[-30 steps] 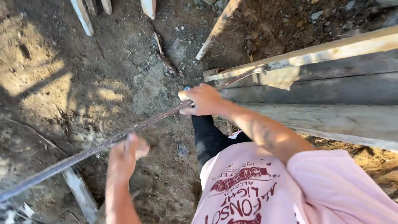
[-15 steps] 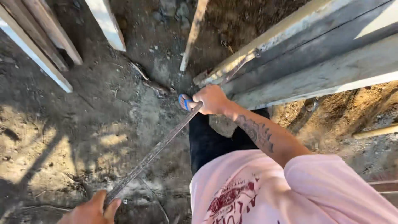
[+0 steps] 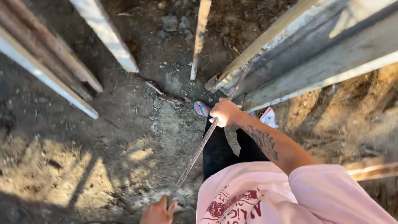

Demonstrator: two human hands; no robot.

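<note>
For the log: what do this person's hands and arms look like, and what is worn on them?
Both hands are bare, with no gloves. The right hand leads to a bare forearm marked with a dark tattoo; a loose pink short sleeve covers the upper arm. Only part of the left hand shows at the bottom edge.

Left hand [image 3: 158, 211] running off bottom edge at 6 o'clock, fingers mostly cut off. Rod [image 3: 194, 157] passing inside right hand [image 3: 224, 112], its far end hiding behind boards [image 3: 298, 62]. Foot [image 3: 202, 108] mostly hiding behind that fist. Shirt print [image 3: 232, 209] getting cropped.
</note>
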